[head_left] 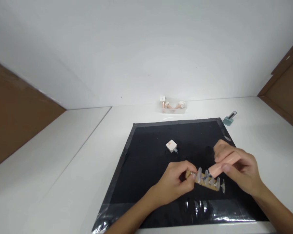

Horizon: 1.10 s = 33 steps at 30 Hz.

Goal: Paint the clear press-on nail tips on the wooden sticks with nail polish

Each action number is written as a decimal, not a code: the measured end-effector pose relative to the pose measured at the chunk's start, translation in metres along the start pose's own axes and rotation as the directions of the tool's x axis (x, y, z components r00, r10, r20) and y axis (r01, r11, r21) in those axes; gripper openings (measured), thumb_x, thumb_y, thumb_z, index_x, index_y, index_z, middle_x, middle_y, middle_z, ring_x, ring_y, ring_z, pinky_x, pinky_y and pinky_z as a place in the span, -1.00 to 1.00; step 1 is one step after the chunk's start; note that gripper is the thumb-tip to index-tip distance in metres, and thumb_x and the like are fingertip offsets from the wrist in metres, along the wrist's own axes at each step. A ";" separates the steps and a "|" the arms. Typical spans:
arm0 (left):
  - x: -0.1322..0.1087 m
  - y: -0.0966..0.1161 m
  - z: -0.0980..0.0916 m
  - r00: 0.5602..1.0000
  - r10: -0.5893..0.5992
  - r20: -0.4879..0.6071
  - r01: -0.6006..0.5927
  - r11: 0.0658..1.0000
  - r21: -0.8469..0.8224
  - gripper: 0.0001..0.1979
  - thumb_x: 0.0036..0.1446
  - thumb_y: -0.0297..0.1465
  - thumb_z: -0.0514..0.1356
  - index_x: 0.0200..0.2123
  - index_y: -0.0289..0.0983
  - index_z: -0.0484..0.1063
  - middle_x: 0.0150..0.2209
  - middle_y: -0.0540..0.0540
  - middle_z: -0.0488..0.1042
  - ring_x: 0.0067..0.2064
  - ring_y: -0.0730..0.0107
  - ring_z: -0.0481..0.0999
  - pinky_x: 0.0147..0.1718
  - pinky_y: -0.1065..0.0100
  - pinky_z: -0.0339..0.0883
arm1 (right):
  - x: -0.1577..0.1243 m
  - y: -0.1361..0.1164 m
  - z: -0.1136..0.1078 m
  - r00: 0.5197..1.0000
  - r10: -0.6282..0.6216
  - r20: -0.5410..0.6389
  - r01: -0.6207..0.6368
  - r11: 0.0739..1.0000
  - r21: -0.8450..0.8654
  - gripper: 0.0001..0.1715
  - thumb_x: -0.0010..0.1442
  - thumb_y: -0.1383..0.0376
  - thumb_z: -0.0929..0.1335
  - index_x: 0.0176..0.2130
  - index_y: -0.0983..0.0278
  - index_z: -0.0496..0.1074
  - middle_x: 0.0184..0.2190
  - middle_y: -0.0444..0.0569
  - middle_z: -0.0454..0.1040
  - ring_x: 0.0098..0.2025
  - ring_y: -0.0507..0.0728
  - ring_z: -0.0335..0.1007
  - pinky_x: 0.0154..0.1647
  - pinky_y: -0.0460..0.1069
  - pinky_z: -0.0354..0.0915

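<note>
Two hands busy over the black mat's (148, 169) near edge: left hand (173, 183) pinches a strip of clear nail tips (207, 180), right hand (234, 165) pinches a pink bottle (223, 165) against it. White cap (171, 146) lies off mid-mat; painting looks barely started.

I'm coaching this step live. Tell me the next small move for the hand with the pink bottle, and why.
Probably lower the pink bottle a little so its tip meets one clear nail tip on the strip. The right hand holds the bottle tilted just above the strip, which the left hand pinches at its end over the black mat.
</note>
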State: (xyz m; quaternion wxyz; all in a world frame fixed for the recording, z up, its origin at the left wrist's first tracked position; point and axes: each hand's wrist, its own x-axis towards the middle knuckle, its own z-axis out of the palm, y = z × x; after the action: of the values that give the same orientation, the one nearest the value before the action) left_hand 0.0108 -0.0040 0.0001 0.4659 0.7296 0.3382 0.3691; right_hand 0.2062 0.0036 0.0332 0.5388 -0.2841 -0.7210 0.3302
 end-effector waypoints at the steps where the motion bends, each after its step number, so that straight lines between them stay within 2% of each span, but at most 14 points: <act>1: 0.000 0.001 0.000 0.999 0.034 -0.002 -0.034 0.999 0.038 -0.89 0.00 -0.50 0.06 -0.54 -0.27 0.29 -0.64 0.10 0.20 -0.61 0.61 0.16 -0.61 0.54 0.11 | 0.000 -0.001 0.001 0.999 -0.008 0.034 0.008 1.000 -0.002 -0.84 0.24 0.23 0.32 -0.35 0.20 0.45 -0.55 -0.09 0.43 -0.49 0.09 0.29 -0.49 0.02 0.27; 6: -0.001 0.002 -0.003 0.984 0.179 -0.005 -0.175 0.969 0.176 -0.88 0.01 -0.55 0.06 -0.50 -0.27 0.31 -0.63 0.12 0.18 -0.61 0.61 0.18 -0.59 0.57 0.13 | -0.001 -0.002 0.006 0.994 -0.034 0.102 0.042 0.997 -0.071 -0.88 0.24 0.23 0.32 -0.32 0.19 0.43 -0.54 -0.09 0.43 -0.49 0.09 0.28 -0.48 0.04 0.25; 12: -0.003 0.003 -0.004 0.961 0.275 0.019 -0.267 0.910 0.317 -0.87 0.03 -0.56 0.04 -0.48 -0.26 0.30 -0.63 0.11 0.22 -0.63 0.61 0.17 -0.63 0.58 0.12 | 0.000 0.000 0.003 0.995 -0.097 0.005 0.096 0.977 -0.189 -0.85 0.23 0.34 0.32 -0.39 0.19 0.42 -0.52 -0.09 0.45 -0.47 0.09 0.32 -0.46 0.05 0.27; 15: -0.004 0.001 -0.002 0.931 0.365 0.023 -0.345 0.854 0.389 -0.87 0.04 -0.57 0.02 -0.45 -0.26 0.30 -0.63 0.11 0.23 -0.63 0.61 0.18 -0.64 0.57 0.12 | 0.001 0.000 0.002 0.995 -0.093 -0.042 0.086 0.986 -0.140 -0.80 0.26 0.29 0.30 -0.42 0.21 0.40 -0.54 -0.10 0.42 -0.48 0.08 0.30 -0.47 0.03 0.26; 17: -0.004 0.000 -0.001 0.910 0.414 0.010 -0.379 0.821 0.427 -0.87 0.06 -0.56 0.02 -0.45 -0.27 0.30 -0.64 0.11 0.23 -0.63 0.60 0.19 -0.64 0.57 0.13 | 0.002 -0.001 0.003 0.995 -0.096 -0.005 0.096 0.993 -0.073 -0.76 0.27 0.25 0.29 -0.44 0.23 0.38 -0.56 -0.11 0.40 -0.51 0.06 0.27 -0.47 0.03 0.26; 20: -0.004 0.000 0.000 0.895 0.446 0.009 -0.398 0.788 0.469 -0.86 0.09 -0.55 0.02 -0.46 -0.27 0.29 -0.64 0.11 0.24 -0.63 0.60 0.20 -0.65 0.57 0.14 | 0.003 -0.003 0.007 0.984 -0.134 0.119 0.138 0.990 -0.029 -0.73 0.28 0.24 0.28 -0.46 0.24 0.36 -0.58 -0.13 0.42 -0.53 0.04 0.27 -0.45 0.02 0.24; 23: -0.003 0.000 0.000 0.884 0.467 0.013 -0.407 0.756 0.513 -0.85 0.11 -0.54 0.01 -0.46 -0.28 0.31 -0.65 0.10 0.25 -0.64 0.59 0.20 -0.66 0.55 0.14 | 0.005 -0.005 0.010 0.973 -0.153 0.170 0.172 0.980 -0.104 -0.72 0.28 0.25 0.29 -0.47 0.25 0.35 -0.60 -0.13 0.43 -0.53 0.03 0.28 -0.46 0.01 0.23; 28: -0.002 0.001 0.000 0.869 0.494 0.013 -0.404 0.695 0.595 -0.82 0.14 -0.53 -0.01 -0.47 -0.28 0.31 -0.65 0.10 0.28 -0.64 0.60 0.22 -0.66 0.55 0.16 | 0.003 -0.004 0.008 0.984 -0.145 0.101 0.167 0.952 -0.256 -0.78 0.25 0.26 0.31 -0.43 0.26 0.35 -0.59 -0.11 0.39 -0.52 0.06 0.25 -0.49 0.02 0.21; 31: -0.002 0.002 -0.001 0.853 0.521 0.026 -0.393 0.611 0.687 -0.80 0.15 -0.52 -0.03 -0.46 -0.30 0.33 -0.64 0.06 0.32 -0.62 0.56 0.26 -0.66 0.52 0.18 | -0.001 -0.002 0.005 0.989 -0.145 0.018 0.144 0.940 -0.308 -0.88 0.22 0.29 0.33 -0.38 0.24 0.38 -0.55 -0.09 0.38 -0.49 0.09 0.24 -0.47 0.04 0.22; 33: -0.001 0.004 -0.002 0.842 0.536 0.054 -0.392 0.541 0.744 -0.78 0.16 -0.52 -0.03 -0.46 -0.31 0.35 -0.64 0.04 0.34 -0.62 0.53 0.30 -0.68 0.50 0.18 | -0.001 -0.002 0.004 0.986 -0.166 0.005 0.161 0.943 -0.291 -0.85 0.24 0.27 0.32 -0.38 0.24 0.38 -0.56 -0.09 0.38 -0.49 0.09 0.23 -0.47 0.04 0.22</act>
State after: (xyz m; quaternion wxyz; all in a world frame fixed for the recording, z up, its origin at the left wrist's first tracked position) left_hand 0.0089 -0.0051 0.0045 -0.0124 0.8792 0.2906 0.3773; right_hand 0.2028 0.0011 0.0334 0.5237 -0.3024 -0.7775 0.1725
